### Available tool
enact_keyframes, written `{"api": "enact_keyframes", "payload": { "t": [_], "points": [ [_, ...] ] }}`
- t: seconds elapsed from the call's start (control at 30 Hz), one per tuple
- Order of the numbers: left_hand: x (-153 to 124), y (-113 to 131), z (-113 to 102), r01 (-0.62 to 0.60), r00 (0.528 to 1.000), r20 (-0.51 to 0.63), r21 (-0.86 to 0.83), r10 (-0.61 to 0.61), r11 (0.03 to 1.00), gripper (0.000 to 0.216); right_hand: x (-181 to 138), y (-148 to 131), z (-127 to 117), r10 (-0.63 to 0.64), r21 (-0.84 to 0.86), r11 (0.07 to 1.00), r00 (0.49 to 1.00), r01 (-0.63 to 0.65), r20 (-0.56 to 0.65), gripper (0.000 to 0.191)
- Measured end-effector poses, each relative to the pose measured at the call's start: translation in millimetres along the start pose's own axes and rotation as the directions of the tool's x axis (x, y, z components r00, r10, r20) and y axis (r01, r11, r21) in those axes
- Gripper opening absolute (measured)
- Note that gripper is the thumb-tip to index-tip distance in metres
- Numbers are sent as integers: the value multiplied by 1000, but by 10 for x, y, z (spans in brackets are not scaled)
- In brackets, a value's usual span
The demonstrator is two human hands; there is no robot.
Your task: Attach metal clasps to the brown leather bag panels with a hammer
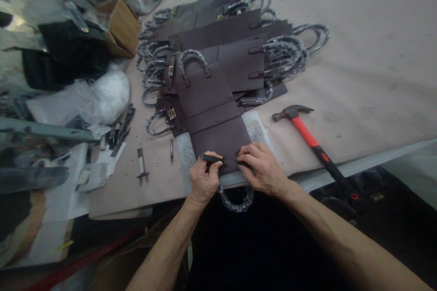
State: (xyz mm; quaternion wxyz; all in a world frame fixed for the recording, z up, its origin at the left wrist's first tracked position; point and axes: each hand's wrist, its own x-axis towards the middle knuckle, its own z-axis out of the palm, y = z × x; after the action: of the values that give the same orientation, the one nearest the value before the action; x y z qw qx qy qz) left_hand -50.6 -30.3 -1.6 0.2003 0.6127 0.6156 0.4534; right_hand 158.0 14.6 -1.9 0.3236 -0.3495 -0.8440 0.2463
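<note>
A dark brown bag piece [218,120], folded across its middle, lies lengthwise in front of me. It has a plastic-wrapped loop handle [193,57] at its far end and another wrapped handle [236,204] hanging over the table edge. My left hand [205,177] is closed, with a short dark strip [211,158] pinched between thumb and fingers over the near left part of the piece. Fingers curled, my right hand [261,168] presses at the near right edge. Something dark under its fingertips is mostly hidden. A pale slab [256,127] lies beneath the bag piece.
A claw hammer [303,129] with a red and black handle lies at right, its grip past the table edge. More brown bag pieces [239,59] are piled behind. A small metal tool [141,163] and a thin rod [171,151] lie left; plastic bags [109,93] clutter the far left.
</note>
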Motion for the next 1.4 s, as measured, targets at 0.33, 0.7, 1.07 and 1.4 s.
{"api": "enact_keyframes", "payload": {
  "t": [0.33, 0.7, 1.07, 1.4],
  "points": [
    [24, 20, -18, 8, 1000, 30, -27, -7, 1000, 7, 0, -8, -5, -12, -5, 1000, 1000, 12, -6, 11],
    [-1, -64, -22, 129, 991, 57, -173, -121, 976, 6, -3, 6, -2, -9, 0, 1000, 1000, 9, 3, 9],
    [-22, -26, -8, 17, 1000, 25, -16, -17, 1000, 7, 7, -4, 4, -1, -7, 1000, 1000, 1, 7, 8],
    [8, -26, -4, -145, 989, 36, 52, 143, 988, 7, -16, 9, 10, 7, -17, 1000, 1000, -7, 11, 12]
  ]
}}
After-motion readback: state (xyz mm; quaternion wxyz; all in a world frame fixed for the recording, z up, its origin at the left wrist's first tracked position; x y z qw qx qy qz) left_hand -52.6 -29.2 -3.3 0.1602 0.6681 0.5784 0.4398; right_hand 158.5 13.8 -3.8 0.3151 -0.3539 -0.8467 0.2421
